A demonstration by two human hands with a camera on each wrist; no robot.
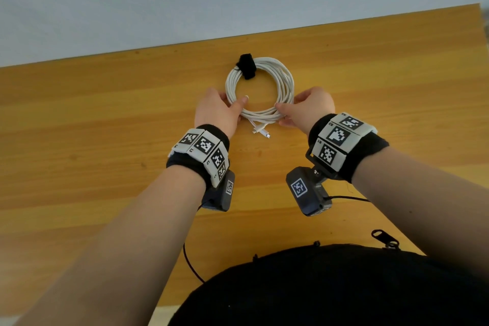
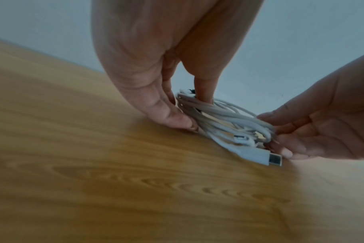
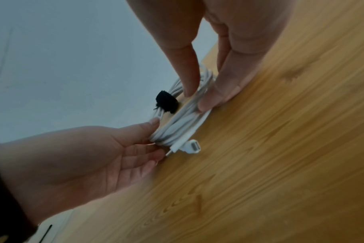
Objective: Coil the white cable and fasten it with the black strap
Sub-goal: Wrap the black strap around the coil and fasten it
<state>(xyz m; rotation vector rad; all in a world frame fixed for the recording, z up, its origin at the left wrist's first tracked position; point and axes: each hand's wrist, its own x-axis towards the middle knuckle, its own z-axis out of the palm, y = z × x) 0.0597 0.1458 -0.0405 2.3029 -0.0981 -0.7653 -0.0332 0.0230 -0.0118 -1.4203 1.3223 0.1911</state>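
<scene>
— Where does the white cable (image 1: 260, 87) lie?

— On the wooden tabletop (image 1: 105, 119), wound into a round coil; take the coil as the landmark; the black strap (image 1: 246, 66) is wrapped round its far arc, a little left of the top; the two connectors (image 1: 262, 132) stick out from its near arc, toward the person, and lie on the wood.

— And the hands relative to that coil?

— The left hand (image 1: 217, 111) is at the coil's near-left arc; the right hand (image 1: 308, 108) at its near-right arc; the strap is on the side of the coil away from both.

— Any writing or brand?

— Nothing legible on the cable or the strap; the wristbands (image 1: 201, 151) carry black-and-white square marker patterns, with small characters beside them too tiny to read.

— How does the left grip stand?

— Pinching the bundle; in the left wrist view the thumb (image 2: 172, 118) presses the outside of the strands, low against the tabletop, while a finger (image 2: 204, 92) reaches down inside the ring; the strands are caught between them.

— And the right?

— Likewise a pinch on the strands; in the right wrist view one finger (image 3: 189, 78) comes down on the coil's inner side and the thumb (image 3: 220, 93) presses its outer side, touching the tabletop.
</scene>
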